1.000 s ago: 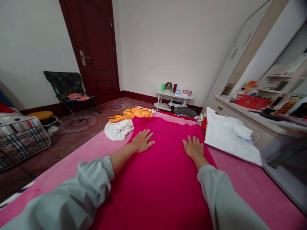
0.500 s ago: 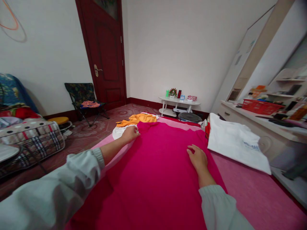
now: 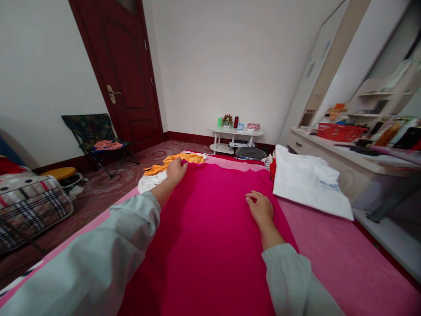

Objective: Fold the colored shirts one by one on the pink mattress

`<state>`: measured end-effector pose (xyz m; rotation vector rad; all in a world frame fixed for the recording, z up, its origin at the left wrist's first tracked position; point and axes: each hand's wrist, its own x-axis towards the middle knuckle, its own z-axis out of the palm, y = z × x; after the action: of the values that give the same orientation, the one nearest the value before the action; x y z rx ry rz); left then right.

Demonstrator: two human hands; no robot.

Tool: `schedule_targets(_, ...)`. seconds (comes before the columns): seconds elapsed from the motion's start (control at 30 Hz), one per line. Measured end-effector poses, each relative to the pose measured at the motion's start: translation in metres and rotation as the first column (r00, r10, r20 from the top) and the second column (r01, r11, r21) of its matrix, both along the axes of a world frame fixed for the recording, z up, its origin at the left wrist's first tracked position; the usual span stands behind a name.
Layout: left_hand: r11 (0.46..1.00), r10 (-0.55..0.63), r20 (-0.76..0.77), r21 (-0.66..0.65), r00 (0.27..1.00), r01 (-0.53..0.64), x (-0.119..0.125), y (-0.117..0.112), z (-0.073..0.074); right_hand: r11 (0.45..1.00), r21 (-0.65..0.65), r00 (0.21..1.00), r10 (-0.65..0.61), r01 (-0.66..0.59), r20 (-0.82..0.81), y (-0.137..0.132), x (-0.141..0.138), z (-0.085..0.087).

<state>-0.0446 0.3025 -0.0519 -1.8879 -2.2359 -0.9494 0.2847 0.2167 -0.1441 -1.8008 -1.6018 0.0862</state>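
A large magenta cloth (image 3: pixel 210 237) lies spread over the pink bed cover, running from below me to the far end. At its far left corner my left hand (image 3: pixel 176 170) is closed, pinching the edge, which bunches up slightly there. My right hand (image 3: pixel 261 208) is over the right side of the cloth, fingers loosely curled, with a small gap between thumb and forefinger. Whether it touches the cloth is hard to tell. Beyond my left hand lie an orange garment (image 3: pixel 194 158) and a white garment (image 3: pixel 151 181).
To the right, a folded white T-shirt (image 3: pixel 302 180) lies on the pink bed cover (image 3: pixel 332 250). A dresser (image 3: pixel 302 142) holding a red basket (image 3: pixel 340 131) stands beyond it. At the back is a low white table (image 3: pixel 237 131). A folding chair (image 3: pixel 90 127) and plaid bag (image 3: pixel 36 206) stand left.
My view has turned a little to the right. My left hand still grips the far left corner, which is now more bunched. My right hand's thumb and forefinger have come closer together.
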Motion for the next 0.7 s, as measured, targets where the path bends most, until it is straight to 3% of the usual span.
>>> schedule_targets(0.1,0.990,-0.128,0.017,0.069,0.992,0.127,0.029,0.009,0.019,1.000,-0.007,1.000,-0.004,0.004,-0.004,0.000,0.000,0.000)
schedule_targets(0.2,0.935,-0.351,0.030,0.067,0.936,0.349,0.066,0.005,0.018,1.000,0.008,1.000,0.008,-0.007,-0.030,0.000,0.000,0.000)
schedule_targets(0.27,0.807,-0.588,0.071,-0.012,0.806,0.590,0.084,-0.008,0.006,1.000,0.026,0.997,0.012,-0.010,-0.079,-0.002,-0.001,0.002)
schedule_targets(0.33,0.664,-0.728,0.115,-0.129,0.676,0.736,0.087,-0.027,-0.008,0.998,0.057,0.986,0.013,-0.003,-0.164,-0.004,-0.002,0.004)
schedule_targets(0.37,0.633,-0.743,0.121,-0.193,0.659,0.750,0.083,-0.037,-0.014,0.997,0.081,0.978,0.022,-0.005,-0.209,-0.005,-0.004,0.006)
schedule_targets(0.47,0.674,-0.668,0.079,-0.358,0.740,0.646,0.051,-0.070,-0.023,0.985,0.162,0.938,0.109,-0.058,-0.329,-0.006,-0.011,0.009)
schedule_targets(0.57,0.679,-0.611,0.080,-0.458,0.787,0.574,0.008,-0.103,-0.019,0.967,0.172,0.845,0.249,-0.189,-0.473,-0.005,-0.024,0.008)
schedule_targets(0.63,0.626,-0.613,0.128,-0.523,0.780,0.578,-0.019,-0.128,-0.012,0.953,0.163,0.774,0.304,-0.256,-0.556,-0.003,-0.037,0.008)
schedule_targets(0.7,0.536,-0.623,0.213,-0.584,0.753,0.609,-0.041,-0.153,-0.006,0.946,0.142,0.709,0.313,-0.291,-0.632,0.001,-0.051,0.010)
